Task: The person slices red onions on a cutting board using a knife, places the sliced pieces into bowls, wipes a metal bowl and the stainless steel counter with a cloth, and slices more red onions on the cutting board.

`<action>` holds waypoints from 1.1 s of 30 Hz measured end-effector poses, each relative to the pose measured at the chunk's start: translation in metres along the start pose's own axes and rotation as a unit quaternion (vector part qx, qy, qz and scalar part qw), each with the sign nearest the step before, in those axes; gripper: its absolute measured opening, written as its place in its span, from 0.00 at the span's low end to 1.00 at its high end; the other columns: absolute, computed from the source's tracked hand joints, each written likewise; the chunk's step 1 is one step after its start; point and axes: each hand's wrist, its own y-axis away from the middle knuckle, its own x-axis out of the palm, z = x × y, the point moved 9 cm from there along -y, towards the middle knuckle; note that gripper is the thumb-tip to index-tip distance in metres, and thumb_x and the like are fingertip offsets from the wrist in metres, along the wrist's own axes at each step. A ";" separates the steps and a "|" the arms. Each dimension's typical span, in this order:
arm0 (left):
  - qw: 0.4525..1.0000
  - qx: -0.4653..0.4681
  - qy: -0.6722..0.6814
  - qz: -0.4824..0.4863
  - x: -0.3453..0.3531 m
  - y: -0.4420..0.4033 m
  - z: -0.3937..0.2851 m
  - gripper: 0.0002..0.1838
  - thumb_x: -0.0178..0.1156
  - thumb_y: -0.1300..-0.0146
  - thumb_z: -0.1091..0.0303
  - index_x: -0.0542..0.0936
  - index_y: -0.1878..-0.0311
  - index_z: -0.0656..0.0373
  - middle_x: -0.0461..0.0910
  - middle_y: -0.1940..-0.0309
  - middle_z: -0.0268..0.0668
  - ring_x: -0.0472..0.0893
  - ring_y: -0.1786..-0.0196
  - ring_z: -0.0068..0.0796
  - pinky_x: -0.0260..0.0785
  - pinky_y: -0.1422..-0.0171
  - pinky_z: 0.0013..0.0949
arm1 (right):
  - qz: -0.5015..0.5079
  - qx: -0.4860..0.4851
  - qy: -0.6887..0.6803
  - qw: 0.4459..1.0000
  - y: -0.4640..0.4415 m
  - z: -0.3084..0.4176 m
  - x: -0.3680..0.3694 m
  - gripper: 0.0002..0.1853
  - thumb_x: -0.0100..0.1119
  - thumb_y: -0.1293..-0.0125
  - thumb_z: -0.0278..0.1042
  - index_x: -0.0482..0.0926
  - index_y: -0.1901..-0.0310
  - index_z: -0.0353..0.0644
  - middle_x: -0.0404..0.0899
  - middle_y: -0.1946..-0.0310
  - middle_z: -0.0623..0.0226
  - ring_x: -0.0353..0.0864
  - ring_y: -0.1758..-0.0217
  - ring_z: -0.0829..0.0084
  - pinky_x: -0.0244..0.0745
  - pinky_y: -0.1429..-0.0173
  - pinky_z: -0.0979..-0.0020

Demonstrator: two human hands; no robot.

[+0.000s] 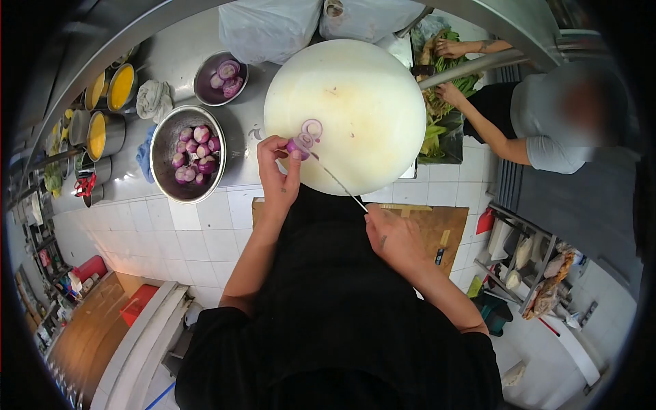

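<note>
My left hand is closed on a red onion at the left front part of the round white cutting board. A few thin onion rings lie on the board just beyond it. My right hand grips a knife near the board's front edge. Its thin blade points away to the left, with the tip beside the cut onion. The handle is hidden within my fingers.
Left of the board stand a metal bowl of whole red onions and a smaller bowl of onion pieces. Plastic bags sit behind. Pots line the left. At right, a co-worker handles leafy greens near a metal rail.
</note>
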 end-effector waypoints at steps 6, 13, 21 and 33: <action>1.000 0.014 0.010 -0.003 0.000 0.001 0.003 0.16 0.69 0.28 0.76 0.77 0.41 0.62 0.79 0.41 0.48 0.79 0.48 0.37 0.74 0.45 0.36 | 0.014 0.007 0.006 1.000 -0.011 -0.009 0.004 0.07 0.63 0.25 0.30 0.75 0.52 0.42 0.84 0.71 0.56 0.86 0.68 0.47 0.79 0.64 0.45; 0.999 0.037 -0.009 -0.012 -0.001 0.004 -0.002 0.16 0.70 0.29 0.77 0.77 0.43 0.61 0.80 0.44 0.46 0.77 0.51 0.36 0.73 0.48 0.36 | 0.031 0.004 -0.028 0.999 -0.013 -0.012 0.017 0.08 0.63 0.25 0.31 0.76 0.50 0.42 0.85 0.70 0.56 0.87 0.67 0.45 0.80 0.63 0.43; 0.999 -0.009 0.043 -0.026 -0.002 0.003 0.005 0.13 0.68 0.30 0.78 0.79 0.45 0.61 0.80 0.44 0.46 0.79 0.50 0.36 0.74 0.45 0.35 | 0.046 0.036 -0.033 0.998 -0.021 -0.024 0.022 0.07 0.60 0.22 0.31 0.76 0.49 0.41 0.86 0.71 0.52 0.88 0.65 0.44 0.80 0.60 0.41; 0.999 0.046 -0.021 0.018 -0.002 0.004 -0.001 0.20 0.73 0.32 0.76 0.77 0.40 0.60 0.81 0.36 0.47 0.79 0.52 0.30 0.74 0.47 0.33 | 0.049 0.047 -0.024 0.997 -0.021 -0.025 0.021 0.09 0.57 0.20 0.30 0.76 0.44 0.39 0.86 0.69 0.50 0.87 0.63 0.43 0.79 0.57 0.43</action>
